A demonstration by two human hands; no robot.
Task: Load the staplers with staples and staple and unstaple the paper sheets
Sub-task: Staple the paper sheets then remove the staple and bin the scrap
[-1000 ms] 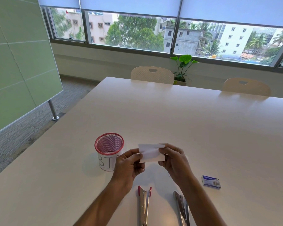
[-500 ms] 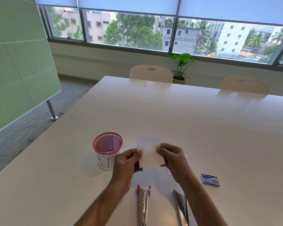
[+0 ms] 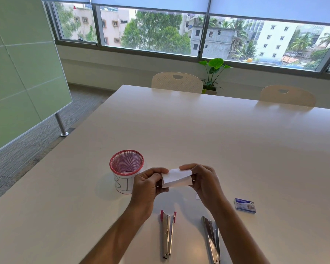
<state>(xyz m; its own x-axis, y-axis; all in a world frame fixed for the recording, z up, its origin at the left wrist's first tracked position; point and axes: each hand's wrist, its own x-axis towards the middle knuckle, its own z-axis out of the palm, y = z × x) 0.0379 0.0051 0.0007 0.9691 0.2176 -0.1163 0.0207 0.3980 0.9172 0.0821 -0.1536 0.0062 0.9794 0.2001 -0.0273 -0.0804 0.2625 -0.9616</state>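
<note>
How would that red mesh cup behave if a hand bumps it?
The cup probably weighs little: its walls are open mesh and nothing shows inside. It stands upright and taller than wide, so a knock near the rim may tip it. Being round, it would likely roll across the table.

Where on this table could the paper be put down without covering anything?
The table is bare beyond the mesh cup, toward the chairs, and right of the staple box. It is crowded near the person: two staplers lie under the hands.
</note>
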